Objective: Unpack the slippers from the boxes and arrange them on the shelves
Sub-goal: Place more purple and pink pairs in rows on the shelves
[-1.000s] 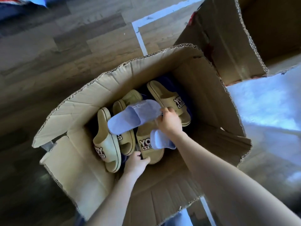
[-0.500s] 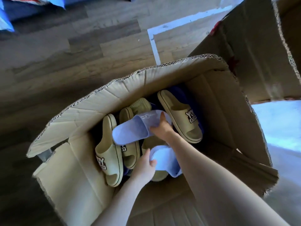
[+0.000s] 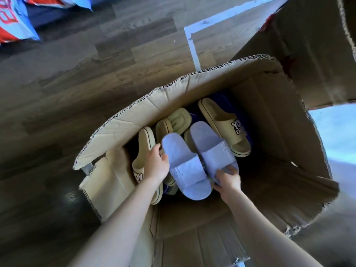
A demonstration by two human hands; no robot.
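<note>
An open cardboard box (image 3: 192, 97) on the floor holds several beige slippers with dark logo straps, one of them at the back right (image 3: 225, 126). Two pale lilac slippers lie side by side above them, soles down. My left hand (image 3: 157, 164) grips the left lilac slipper (image 3: 185, 168) at its side edge. My right hand (image 3: 227, 179) pinches the heel end of the right lilac slipper (image 3: 212, 149). Something dark blue (image 3: 221, 101) shows beneath the beige slippers.
A second, larger cardboard box (image 3: 308, 54) stands open at the upper right. The floor is dark wood with a white tape line (image 3: 190, 43). Red, white and blue bags (image 3: 15, 24) lie at the top left. A bright pale surface (image 3: 335, 135) lies right of the box.
The lilac slippers, one crosswise and one low in the box, now sit side by side. My left hand moved up onto the left one. My right hand shifted to the other's heel.
</note>
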